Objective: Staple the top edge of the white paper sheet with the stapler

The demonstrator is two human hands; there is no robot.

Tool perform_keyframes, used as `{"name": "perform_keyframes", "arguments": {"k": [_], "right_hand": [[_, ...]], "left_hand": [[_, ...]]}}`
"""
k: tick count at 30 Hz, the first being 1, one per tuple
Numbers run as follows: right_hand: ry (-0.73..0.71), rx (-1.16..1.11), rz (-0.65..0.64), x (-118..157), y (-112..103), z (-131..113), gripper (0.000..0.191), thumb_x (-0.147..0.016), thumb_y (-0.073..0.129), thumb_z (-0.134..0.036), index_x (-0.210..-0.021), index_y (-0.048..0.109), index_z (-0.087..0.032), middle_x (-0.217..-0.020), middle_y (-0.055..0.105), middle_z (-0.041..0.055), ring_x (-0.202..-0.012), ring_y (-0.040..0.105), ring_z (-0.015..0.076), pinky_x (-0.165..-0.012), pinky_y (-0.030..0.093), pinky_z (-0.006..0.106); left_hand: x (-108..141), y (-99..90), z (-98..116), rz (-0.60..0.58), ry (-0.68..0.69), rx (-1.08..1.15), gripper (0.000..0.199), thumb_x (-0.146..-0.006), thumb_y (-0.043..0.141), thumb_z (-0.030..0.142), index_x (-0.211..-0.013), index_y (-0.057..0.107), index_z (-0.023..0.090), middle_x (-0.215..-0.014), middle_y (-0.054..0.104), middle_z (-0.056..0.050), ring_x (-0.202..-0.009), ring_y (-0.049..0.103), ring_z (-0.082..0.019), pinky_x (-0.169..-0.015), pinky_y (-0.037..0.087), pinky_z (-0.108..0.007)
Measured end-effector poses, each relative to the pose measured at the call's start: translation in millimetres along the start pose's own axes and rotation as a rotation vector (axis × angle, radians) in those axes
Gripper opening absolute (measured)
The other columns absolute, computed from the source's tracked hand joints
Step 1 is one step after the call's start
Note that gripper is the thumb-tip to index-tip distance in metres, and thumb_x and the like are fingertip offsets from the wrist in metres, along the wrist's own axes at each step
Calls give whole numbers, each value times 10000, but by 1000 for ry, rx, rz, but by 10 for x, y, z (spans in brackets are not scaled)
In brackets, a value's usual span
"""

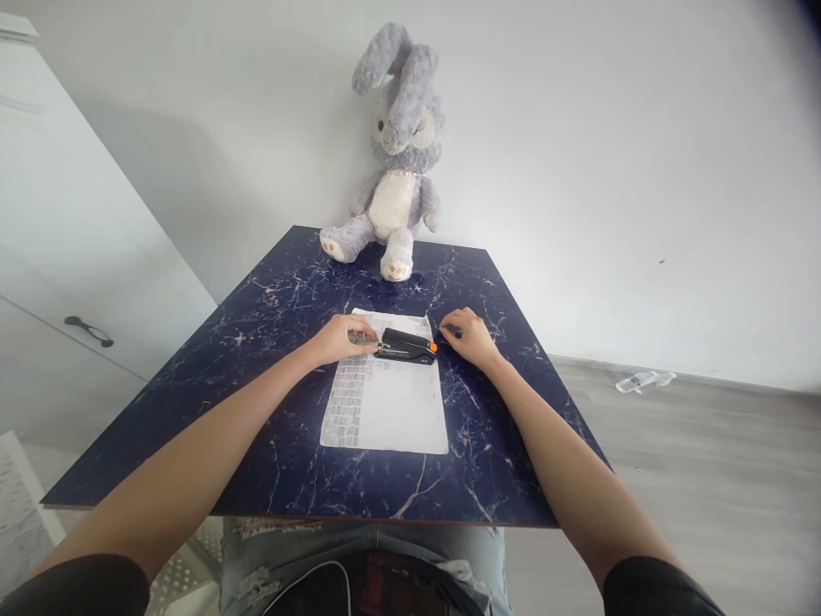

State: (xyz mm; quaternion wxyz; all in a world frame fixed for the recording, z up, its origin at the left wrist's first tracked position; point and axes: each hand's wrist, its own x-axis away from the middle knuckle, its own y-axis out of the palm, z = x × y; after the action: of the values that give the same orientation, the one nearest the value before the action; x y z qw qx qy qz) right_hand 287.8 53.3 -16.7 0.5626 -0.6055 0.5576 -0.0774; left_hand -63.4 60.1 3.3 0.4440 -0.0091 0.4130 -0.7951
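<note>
A black stapler (405, 346) with an orange end lies across the upper part of a printed sheet of paper (401, 411). At its left end a silvery metal tray (363, 340) sticks out, and the fingers of my left hand (341, 339) are closed on it. Just right of the paper, my right hand (473, 338) rests low over the table with its fingers pinched together. A small dark thing shows between those fingers, too small to name. The right hand is apart from the stapler.
The dark blue marble-patterned table (295, 462) narrows toward the wall. A grey plush rabbit (398, 154) sits at its far edge. On the left stands a white cabinet (83, 239) with a dark handle. A clear plastic item (645, 382) lies on the floor at right.
</note>
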Motion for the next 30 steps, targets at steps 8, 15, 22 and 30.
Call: {"name": "perform_keyframes", "arguments": {"k": [8, 15, 22, 30], "right_hand": [[-18, -11, -13, 1, 4, 8, 149, -958, 583, -220, -881, 709, -235, -979, 747, 54, -905, 619, 240, -919, 500, 428], [-29, -21, -9, 7, 5, 35, 141, -960, 593, -223, -882, 709, -236, -975, 751, 55, -895, 629, 238, -896, 503, 422], [-23, -14, -16, 17, -16, 55, 123, -959, 617, -222, -892, 719, -240, -975, 754, 56, -919, 632, 248, -887, 509, 415], [-31, -95, -57, 12, -103, -40, 224, -1028, 585, -360, -952, 752, -230, -943, 755, 66, -879, 622, 230, -815, 500, 371]], "left_hand": [[19, -29, -63, -28, 2, -19, 200, -826, 825, 405, -941, 818, 242, -964, 781, -64, -875, 711, -227, -810, 526, -357], [25, -98, -63, -58, -33, -54, 240, -815, 833, 422, -947, 820, 222, -957, 783, -61, -841, 684, -205, -742, 493, -314], [60, -227, -95, -111, -58, -36, 259, -822, 841, 442, -969, 823, 230, -973, 772, -57, -846, 680, -187, -764, 495, -305], [151, -405, -295, -147, -129, 1, 290, -799, 858, 468, -993, 842, 252, -968, 781, -60, -813, 685, -184, -762, 517, -313]]}}
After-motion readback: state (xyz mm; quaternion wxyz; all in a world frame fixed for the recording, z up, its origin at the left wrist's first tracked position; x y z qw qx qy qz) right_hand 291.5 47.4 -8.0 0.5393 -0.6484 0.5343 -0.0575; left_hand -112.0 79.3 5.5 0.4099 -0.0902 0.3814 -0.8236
